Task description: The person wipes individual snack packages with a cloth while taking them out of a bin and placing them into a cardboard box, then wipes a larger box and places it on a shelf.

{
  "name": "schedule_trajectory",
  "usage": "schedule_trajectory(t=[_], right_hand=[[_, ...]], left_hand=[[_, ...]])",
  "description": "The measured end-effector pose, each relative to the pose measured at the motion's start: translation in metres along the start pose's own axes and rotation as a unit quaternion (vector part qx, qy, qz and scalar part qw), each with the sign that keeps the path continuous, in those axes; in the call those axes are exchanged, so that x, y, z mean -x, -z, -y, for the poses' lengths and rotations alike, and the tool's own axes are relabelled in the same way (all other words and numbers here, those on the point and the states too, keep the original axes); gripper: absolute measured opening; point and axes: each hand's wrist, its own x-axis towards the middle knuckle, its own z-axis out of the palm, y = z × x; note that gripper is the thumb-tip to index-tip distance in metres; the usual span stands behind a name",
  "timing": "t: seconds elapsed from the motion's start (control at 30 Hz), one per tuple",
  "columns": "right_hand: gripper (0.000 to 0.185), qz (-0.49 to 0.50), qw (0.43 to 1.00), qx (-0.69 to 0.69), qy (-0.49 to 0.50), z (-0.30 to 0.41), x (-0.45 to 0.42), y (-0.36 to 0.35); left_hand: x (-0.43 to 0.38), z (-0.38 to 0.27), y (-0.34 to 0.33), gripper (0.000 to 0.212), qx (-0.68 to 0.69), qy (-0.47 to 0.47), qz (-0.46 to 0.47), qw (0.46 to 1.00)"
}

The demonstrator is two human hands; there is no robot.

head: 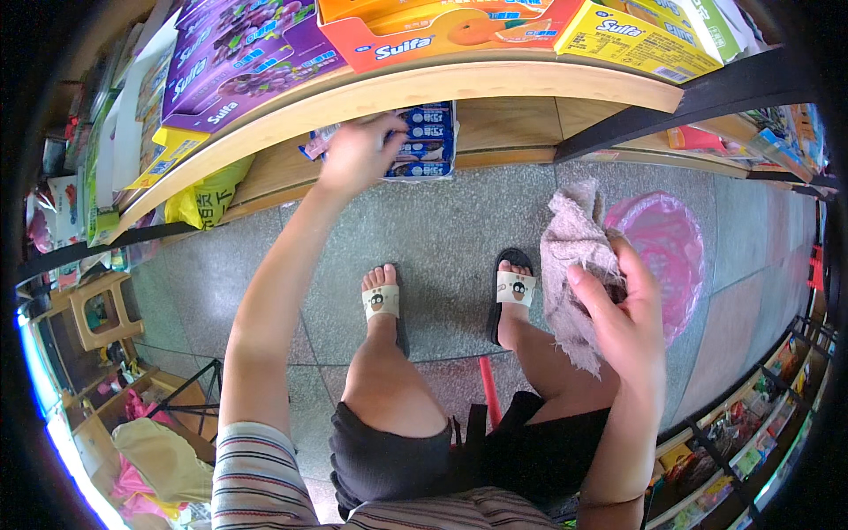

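My left hand point(363, 149), blurred, reaches under the front edge of the upper shelf. Its fingers are at a box of blue-wrapped snack packs point(424, 149) on the lower wooden shelf point(507, 129). A small pink-and-blue packet point(317, 147) shows beside that hand, and whether the fingers grip it is unclear. Bunched in my right hand point(626, 305) is a frayed greyish-pink cloth point(575, 245). The cloth hangs over the floor, just left of a pink bin point(662, 245) lined with a plastic bag.
Sulfa candy boxes in purple point(232, 66), orange point(437, 33) and yellow point(639, 40) line the upper shelf point(477, 73) above my left hand. A yellow bag point(211, 195) lies on the lower shelf. At left stands a beige plastic stool point(106, 311); stocked racks point(735, 424) run along the right.
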Motion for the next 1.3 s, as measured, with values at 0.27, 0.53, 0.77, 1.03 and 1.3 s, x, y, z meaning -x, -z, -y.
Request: schedule_trajectory(t=[0.27,0.53,0.77,1.03,1.3], right_hand=[[0.022,0.021,0.998,0.059,-0.031,-0.007,-0.006,0.000],[0.017,-0.019,0.989,0.136,0.049,-0.023,-0.012,0.007],[0.014,-0.019,0.992,0.123,0.018,-0.025,-0.014,0.008],[0.015,-0.016,0.992,0.127,0.011,-0.026,-0.017,0.004],[0.017,-0.004,0.990,0.133,0.055,-0.025,-0.020,-0.008]], left_hand=[[-0.073,0.018,-0.058,0.087,-0.239,-0.001,0.138,0.961],[-0.085,0.014,-0.058,0.089,-0.230,0.095,0.247,0.937],[-0.081,0.024,-0.066,0.083,-0.274,0.017,0.154,0.949],[-0.087,0.027,-0.064,0.078,-0.261,0.010,0.127,0.957],[-0.086,0.017,-0.044,0.074,-0.147,0.024,0.072,0.986]])
